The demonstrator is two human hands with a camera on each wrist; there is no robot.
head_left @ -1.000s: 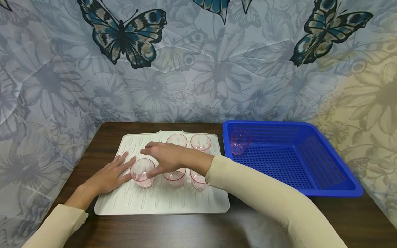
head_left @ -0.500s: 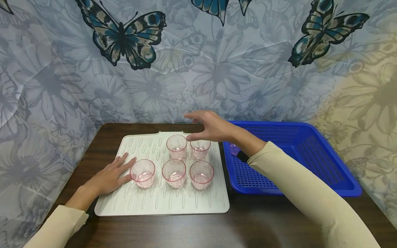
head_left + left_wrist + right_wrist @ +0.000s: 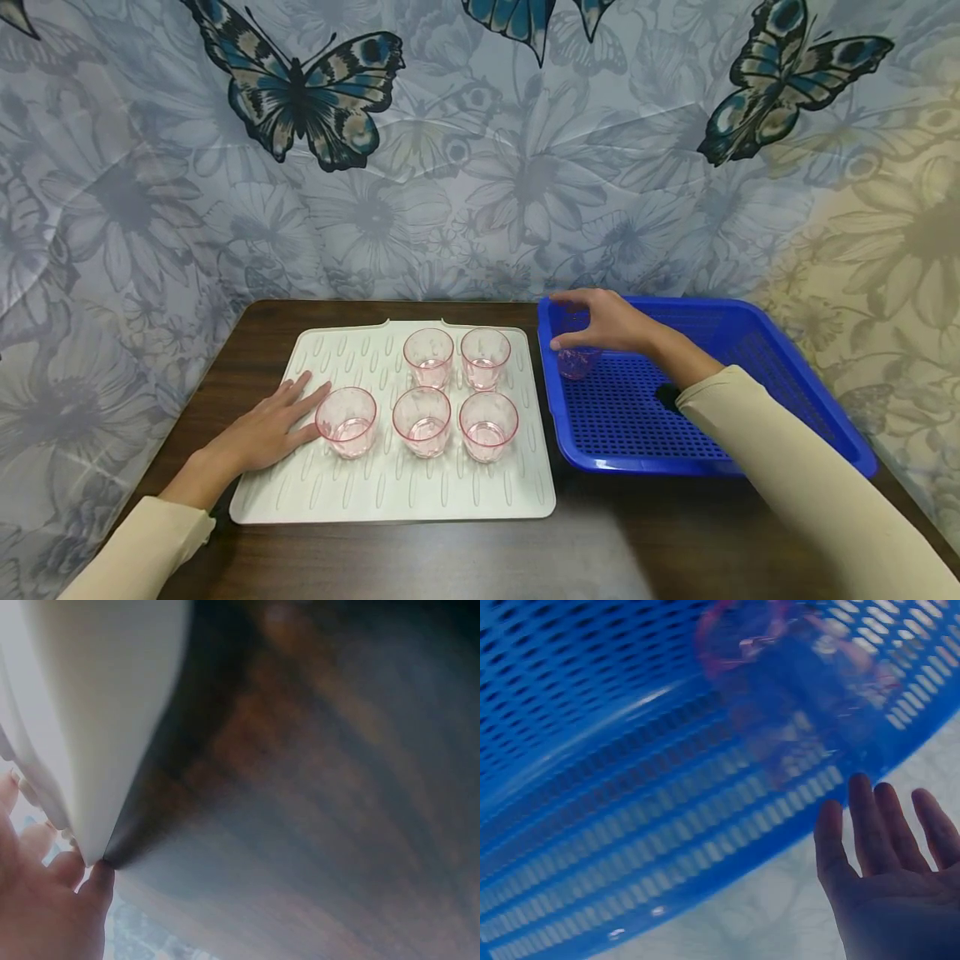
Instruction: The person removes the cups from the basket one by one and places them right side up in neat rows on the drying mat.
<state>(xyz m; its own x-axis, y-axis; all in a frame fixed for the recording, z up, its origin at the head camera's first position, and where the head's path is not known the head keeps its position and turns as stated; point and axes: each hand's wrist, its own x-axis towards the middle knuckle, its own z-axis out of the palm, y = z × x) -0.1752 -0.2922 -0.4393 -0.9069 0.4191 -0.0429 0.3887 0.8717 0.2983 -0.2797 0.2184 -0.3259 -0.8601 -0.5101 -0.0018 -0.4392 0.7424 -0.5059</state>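
My left hand [image 3: 262,429] rests on the left side of a white ridged tray [image 3: 315,500] with its fingers spread. In the left wrist view its fingertips touch the tray's edge. Several clear pink-rimmed glasses stand upright on the tray, and the front left glass [image 3: 347,425] is nearest that hand. Over the left end of a blue perforated basket [image 3: 780,458] is my right hand [image 3: 611,321], thumb and fingers apart around the top of another pink-rimmed glass [image 3: 576,364]. The right wrist view shows its fingers [image 3: 870,825] extended, apart from this blurred glass [image 3: 780,697].
The basket stands right of the tray on a dark wooden table [image 3: 375,554]. Its raised rim borders the right hand's space. Behind the table hangs a cloth [image 3: 525,167] printed with butterflies and flowers.
My right hand has moved from above the front left glass on the tray, across to the right, to the glass in the basket. The left hand has stayed put.
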